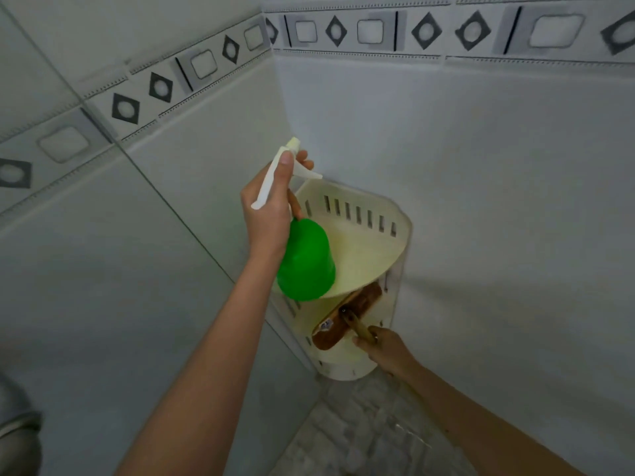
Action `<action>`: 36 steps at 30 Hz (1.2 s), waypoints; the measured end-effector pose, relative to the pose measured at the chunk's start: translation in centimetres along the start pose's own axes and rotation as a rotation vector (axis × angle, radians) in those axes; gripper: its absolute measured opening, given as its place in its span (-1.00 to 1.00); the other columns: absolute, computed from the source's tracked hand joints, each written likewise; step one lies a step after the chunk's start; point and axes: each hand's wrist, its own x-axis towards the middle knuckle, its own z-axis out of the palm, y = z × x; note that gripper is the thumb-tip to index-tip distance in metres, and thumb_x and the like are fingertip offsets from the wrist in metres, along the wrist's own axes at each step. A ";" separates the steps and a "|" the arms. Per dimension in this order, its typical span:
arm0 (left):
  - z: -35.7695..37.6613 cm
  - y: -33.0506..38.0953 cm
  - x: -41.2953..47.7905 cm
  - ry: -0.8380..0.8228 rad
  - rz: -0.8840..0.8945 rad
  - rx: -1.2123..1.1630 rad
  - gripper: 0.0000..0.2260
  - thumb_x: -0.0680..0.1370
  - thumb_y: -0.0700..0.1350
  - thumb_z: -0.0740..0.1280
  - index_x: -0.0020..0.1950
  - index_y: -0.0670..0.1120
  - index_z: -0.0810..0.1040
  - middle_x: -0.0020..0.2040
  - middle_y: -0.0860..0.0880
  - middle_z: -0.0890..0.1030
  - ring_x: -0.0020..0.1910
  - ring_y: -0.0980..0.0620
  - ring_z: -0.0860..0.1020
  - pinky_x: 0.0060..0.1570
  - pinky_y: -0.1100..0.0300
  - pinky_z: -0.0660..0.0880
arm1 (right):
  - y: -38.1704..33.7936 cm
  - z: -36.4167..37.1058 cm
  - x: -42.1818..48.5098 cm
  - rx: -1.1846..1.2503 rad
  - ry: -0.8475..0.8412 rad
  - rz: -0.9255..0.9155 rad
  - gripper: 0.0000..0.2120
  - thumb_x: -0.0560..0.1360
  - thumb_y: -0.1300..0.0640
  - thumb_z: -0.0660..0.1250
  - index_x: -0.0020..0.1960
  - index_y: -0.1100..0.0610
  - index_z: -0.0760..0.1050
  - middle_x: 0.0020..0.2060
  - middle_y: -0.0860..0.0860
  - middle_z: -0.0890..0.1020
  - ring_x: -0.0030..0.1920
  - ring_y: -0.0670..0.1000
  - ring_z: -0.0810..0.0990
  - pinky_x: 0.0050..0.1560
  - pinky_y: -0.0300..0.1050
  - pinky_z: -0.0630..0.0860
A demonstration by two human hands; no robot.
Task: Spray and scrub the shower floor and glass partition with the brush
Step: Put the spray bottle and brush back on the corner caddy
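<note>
My left hand (269, 207) grips the white trigger head of a green spray bottle (305, 261), held at the front edge of the upper tier of a cream corner shelf (364, 242). My right hand (385, 348) holds the wooden handle of a scrub brush (347, 316). The brown brush head lies on the shelf's lower tier, partly under the upper tier. The grey tiled shower floor (360, 431) shows below the shelf.
White tiled walls meet in the corner behind the shelf, with a patterned border band (378, 30) high up. A grey rounded object (17, 427) sits at the bottom left edge.
</note>
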 end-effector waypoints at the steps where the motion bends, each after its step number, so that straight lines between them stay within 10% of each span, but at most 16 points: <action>1: 0.4 -0.7 0.6 -0.004 0.005 -0.017 -0.77 0.66 -0.01 0.26 -0.05 0.21 0.70 -0.06 0.06 0.75 -0.41 -0.06 0.47 -0.47 0.21 0.38 | -0.1 0.0 1.6 -0.031 -0.027 -0.015 -0.69 0.50 -0.10 0.32 -0.15 0.16 0.51 -0.28 0.06 0.58 -0.30 0.02 0.56 -0.35 -0.19 0.36; 12: 3.6 -5.5 5.7 -0.069 0.026 -0.039 -0.84 0.63 0.00 0.31 -0.01 0.12 0.70 -0.05 0.05 0.76 -0.31 -0.16 0.50 -0.54 0.22 0.37 | -0.6 1.1 12.0 -0.128 -0.184 0.051 -0.65 0.49 -0.14 0.31 0.07 0.13 0.48 -0.36 0.05 0.49 -0.55 -0.06 0.35 -0.53 -0.23 0.27; 17: 3.6 -5.9 6.4 -0.049 -0.005 -0.023 -0.84 0.67 -0.04 0.29 0.04 0.11 0.67 -0.08 0.11 0.74 -0.44 -0.05 0.44 -0.51 0.25 0.38 | 0.6 0.6 13.3 -0.399 -0.081 -0.163 -0.62 0.53 -0.13 0.24 0.18 0.11 0.52 0.04 0.05 0.64 0.02 0.03 0.60 0.01 -0.09 0.55; 21: 2.9 -6.9 5.2 -0.022 -0.057 0.081 -0.84 0.65 -0.06 0.34 0.16 -0.06 0.66 -0.17 -0.07 0.65 -0.51 0.20 0.44 -0.39 0.37 0.40 | 1.5 0.5 13.1 -0.556 0.013 -0.175 -0.65 0.57 -0.12 0.17 0.19 0.08 0.50 0.04 0.08 0.62 0.05 0.07 0.59 -0.03 -0.06 0.52; 27: -0.4 -10.2 1.9 -0.075 -0.018 0.275 -0.73 0.52 0.00 0.48 0.21 0.13 0.57 0.05 0.23 0.65 0.08 0.23 0.62 0.09 0.30 0.56 | 2.9 0.8 13.1 -0.613 0.047 -0.177 -0.62 0.59 -0.10 0.14 0.31 0.04 0.43 0.07 0.08 0.55 0.09 0.07 0.54 -0.03 -0.09 0.49; 36: -1.0 -10.2 1.7 -0.095 -0.046 0.309 -0.61 0.56 -0.12 0.47 0.37 0.03 0.51 0.21 0.15 0.59 0.31 0.10 0.55 0.32 0.18 0.49 | 3.0 1.6 13.8 -0.565 0.142 -0.173 -0.63 0.59 -0.14 0.12 0.16 0.07 0.54 0.06 0.09 0.55 0.07 0.08 0.55 0.01 -0.02 0.55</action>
